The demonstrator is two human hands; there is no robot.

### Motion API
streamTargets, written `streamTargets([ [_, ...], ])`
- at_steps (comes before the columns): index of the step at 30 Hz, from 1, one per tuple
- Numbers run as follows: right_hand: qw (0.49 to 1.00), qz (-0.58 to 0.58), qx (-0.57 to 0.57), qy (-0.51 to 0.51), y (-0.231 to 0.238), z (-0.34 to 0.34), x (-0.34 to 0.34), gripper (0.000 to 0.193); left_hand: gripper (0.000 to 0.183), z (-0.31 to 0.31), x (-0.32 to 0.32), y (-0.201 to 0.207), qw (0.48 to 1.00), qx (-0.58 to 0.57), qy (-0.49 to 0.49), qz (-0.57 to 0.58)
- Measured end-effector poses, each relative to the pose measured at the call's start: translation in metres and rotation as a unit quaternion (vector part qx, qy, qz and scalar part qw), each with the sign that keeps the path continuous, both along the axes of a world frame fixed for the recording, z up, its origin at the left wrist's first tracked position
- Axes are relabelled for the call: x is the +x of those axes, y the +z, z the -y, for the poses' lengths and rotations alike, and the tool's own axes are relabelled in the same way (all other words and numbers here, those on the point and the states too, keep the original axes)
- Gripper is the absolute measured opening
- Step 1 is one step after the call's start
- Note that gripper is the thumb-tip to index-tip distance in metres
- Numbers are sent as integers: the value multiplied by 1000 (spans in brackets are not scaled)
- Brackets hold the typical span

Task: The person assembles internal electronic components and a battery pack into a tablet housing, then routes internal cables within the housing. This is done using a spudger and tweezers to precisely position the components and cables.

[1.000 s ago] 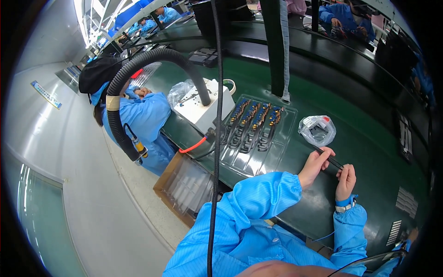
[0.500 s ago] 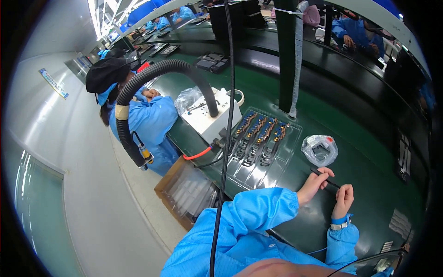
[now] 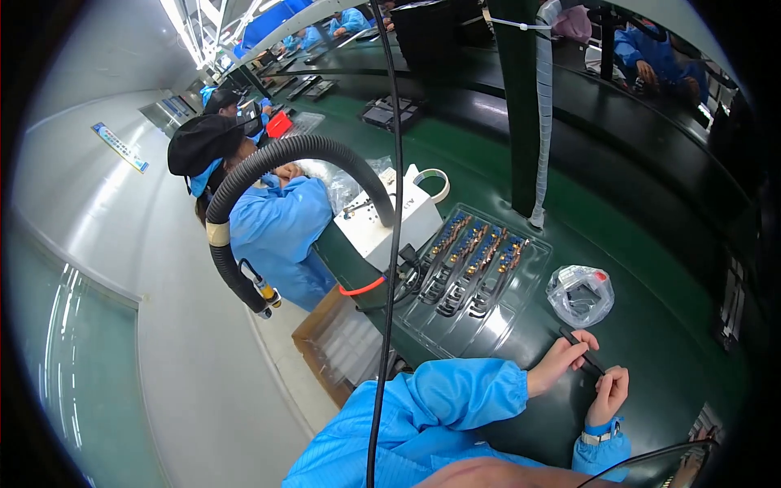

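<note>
A slim black stick-like tool [image 3: 592,361] lies slantwise between my two hands, low over the green bench. My left hand [image 3: 561,362] closes its thumb and fingers on the tool's upper part. At its lower end my right hand [image 3: 610,394], with a blue and metal band at the wrist, pinches the tip. A clear plastic bag [image 3: 580,296] with a ring-like opening lies just beyond my hands. To its left, a clear plastic tray [image 3: 521,281] carries several dark cable-like parts with blue and copper-coloured ends [image 3: 476,252].
A white box [image 3: 399,232] with a black flexible hose [image 3: 313,146] stands left of the tray. Below it is a cardboard carton [image 3: 325,313] of clear packaging. A dark post [image 3: 525,122] rises behind the tray. A co-worker in blue [image 3: 281,224] sits at left. A black cable [image 3: 396,163] hangs across the view.
The whole view has shifted, so the bench and its contents appear lower and slightly further right. Both hands keep hold of the black tool; my left fingers look slightly more spread.
</note>
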State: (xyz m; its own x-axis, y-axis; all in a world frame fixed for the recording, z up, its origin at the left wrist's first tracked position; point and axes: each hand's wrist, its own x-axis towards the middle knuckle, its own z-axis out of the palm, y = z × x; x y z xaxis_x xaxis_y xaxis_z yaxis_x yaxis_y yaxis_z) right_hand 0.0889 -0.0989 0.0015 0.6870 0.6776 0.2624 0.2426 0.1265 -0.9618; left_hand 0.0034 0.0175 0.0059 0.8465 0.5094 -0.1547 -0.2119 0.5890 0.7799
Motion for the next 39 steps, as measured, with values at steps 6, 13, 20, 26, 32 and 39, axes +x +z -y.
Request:
streamTargets([
  [6, 1000, -3, 6, 3, -2, 0, 2, 16, 15, 0, -1, 1, 1000, 7, 1, 12],
  [13, 999, 26, 28, -13, -8, -1, 2, 11, 16, 5, 2, 0, 999, 33, 7, 42],
  [20, 997, 53, 49, -32, -13, -4, 2, 7, 16, 6, 10, -13, 993, 72, 36, 82],
  [26, 998, 63, -2, 11, -11, -6, 3, 13, 13, 5, 9, -17, 982, 140, 65, 111],
  [32, 998, 38, 21, 38, -12, -5, 6, 13, 11, 8, 10, -18, 975, 168, 82, 121],
  [39, 998, 34, 48, 5, -10, 5, -1, 8, 11, 9, 13, -24, 974, 185, 34, 127],
])
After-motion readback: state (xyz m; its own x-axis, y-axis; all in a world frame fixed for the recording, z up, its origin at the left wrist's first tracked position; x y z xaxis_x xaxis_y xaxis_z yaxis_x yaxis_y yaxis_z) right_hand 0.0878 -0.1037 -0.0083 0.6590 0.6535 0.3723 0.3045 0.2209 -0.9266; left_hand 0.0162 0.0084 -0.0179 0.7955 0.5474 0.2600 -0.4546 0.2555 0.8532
